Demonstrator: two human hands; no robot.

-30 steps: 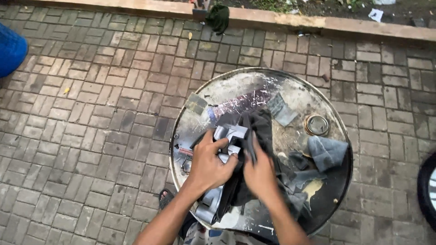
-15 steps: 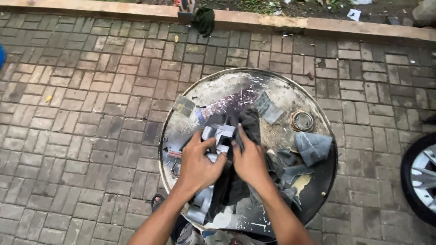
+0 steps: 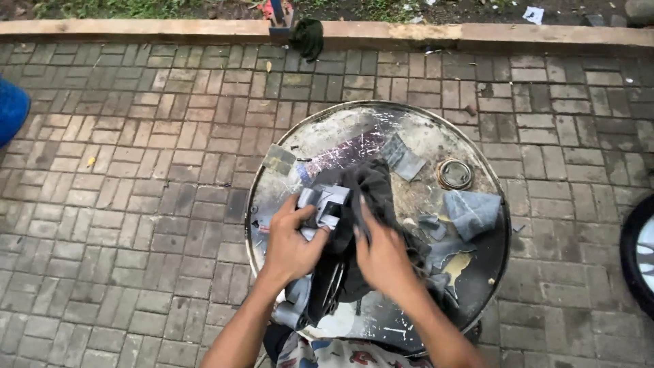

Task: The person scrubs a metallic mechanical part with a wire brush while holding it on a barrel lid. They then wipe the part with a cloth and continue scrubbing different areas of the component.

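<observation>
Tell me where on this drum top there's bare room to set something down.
The barest patch is the far middle of the drum top, between the small pad at the left rim and the grey patch. The near half is crowded: both hands, left hand and right hand, work the dark cloth and grey metal part.

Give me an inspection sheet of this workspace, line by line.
Surface: round metal drum top, scratched, stained and paint-flecked, standing on brick paving.
Job's things: grey metal part and dark cloth, lying together at the drum's middle.
Clutter: grey rag, small grey scraps, metal ring.
Grips: left hand closed on the grey metal part; right hand pressed on the dark cloth.
Cables: nothing seen.
Surroundings: concrete kerb with a dark bundle on it, blue object at left edge, wheel at right edge.
</observation>
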